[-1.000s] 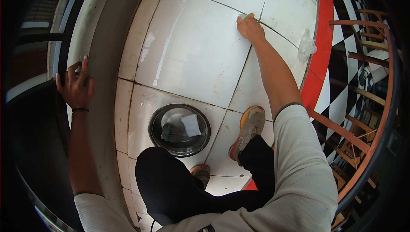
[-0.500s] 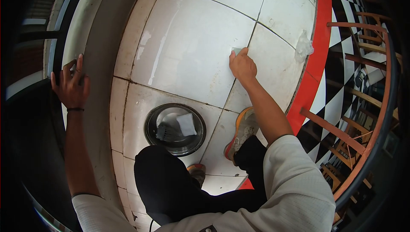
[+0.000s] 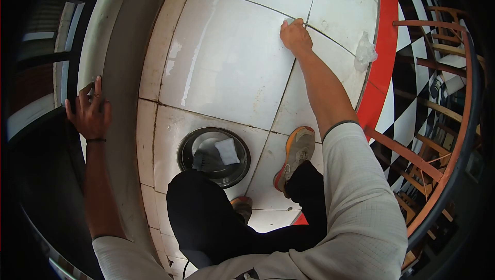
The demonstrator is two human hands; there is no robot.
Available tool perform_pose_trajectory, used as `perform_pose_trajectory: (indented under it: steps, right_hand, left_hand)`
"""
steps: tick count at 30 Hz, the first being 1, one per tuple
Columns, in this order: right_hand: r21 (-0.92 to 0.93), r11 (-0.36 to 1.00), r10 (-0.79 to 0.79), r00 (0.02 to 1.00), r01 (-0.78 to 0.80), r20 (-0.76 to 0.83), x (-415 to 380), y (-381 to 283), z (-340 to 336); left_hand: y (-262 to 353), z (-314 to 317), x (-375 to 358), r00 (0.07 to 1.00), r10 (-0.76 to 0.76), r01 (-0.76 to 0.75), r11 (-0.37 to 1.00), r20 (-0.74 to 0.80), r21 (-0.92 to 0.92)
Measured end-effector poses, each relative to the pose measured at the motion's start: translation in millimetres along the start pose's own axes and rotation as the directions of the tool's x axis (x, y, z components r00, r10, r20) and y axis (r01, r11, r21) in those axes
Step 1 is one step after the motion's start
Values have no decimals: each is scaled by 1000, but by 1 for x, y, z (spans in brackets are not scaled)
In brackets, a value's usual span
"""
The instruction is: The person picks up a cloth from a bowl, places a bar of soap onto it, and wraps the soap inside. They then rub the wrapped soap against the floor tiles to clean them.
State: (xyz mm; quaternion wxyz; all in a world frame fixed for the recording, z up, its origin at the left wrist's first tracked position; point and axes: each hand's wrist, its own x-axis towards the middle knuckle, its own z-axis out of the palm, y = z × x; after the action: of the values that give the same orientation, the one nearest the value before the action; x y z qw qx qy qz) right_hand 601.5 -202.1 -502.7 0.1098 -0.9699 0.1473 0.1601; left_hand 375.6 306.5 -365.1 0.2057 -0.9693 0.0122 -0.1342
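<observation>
My right hand (image 3: 296, 36) is closed around a small, pale greenish piece (image 3: 290, 21), mostly covered by the fingers. It presses on the wet white floor tile (image 3: 234, 48), right at the upper right corner by the grout lines. My left hand (image 3: 90, 107) rests with fingers spread on the pale ledge (image 3: 98, 48) at the left. Between the ledge and my feet stands a round metal basin (image 3: 247, 151). Inside it lie a folded white cloth (image 3: 227, 151) and a dark grey brush (image 3: 200, 160).
A crumpled clear plastic bag (image 3: 365, 53) lies near the red border strip (image 3: 372, 92). Beyond it are a black-and-white checkered floor (image 3: 406, 81) and a reddish-brown railing (image 3: 466, 99). My shoe (image 3: 297, 156) stands right of the basin.
My right hand has slid forward along the tile edge with the pale piece, up to the tile's corner. My left hand stays on the ledge.
</observation>
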Motion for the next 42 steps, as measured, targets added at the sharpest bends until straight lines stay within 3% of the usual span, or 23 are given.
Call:
perform_pose_trajectory:
  steps: [8,12,22,30,42]
  right_hand:
    - [-100,995,-9,989,24,150,-114,36,27]
    - [-121,989,-70,990,85,122,-89,31,23]
    - [-45,999,-19,1000,19,-18,10,-1,-4]
    - [-140,979,-132,983,149,125,-127,47,33]
    - [-169,984,-67,993,51,-94,12,-2,0]
  left_hand:
    - [0,4,-2,1000,-16,16,1000,23,-24]
    - [0,3,-2,999,-24,24,1000,49,-3]
    - [-1,5,0,1000,11,-11,1000,11,-4]
    - [1,0,0,1000,-12,13,1000,24,-25]
    - [-2,3,-1,1000,-1,1,1000,30,-7]
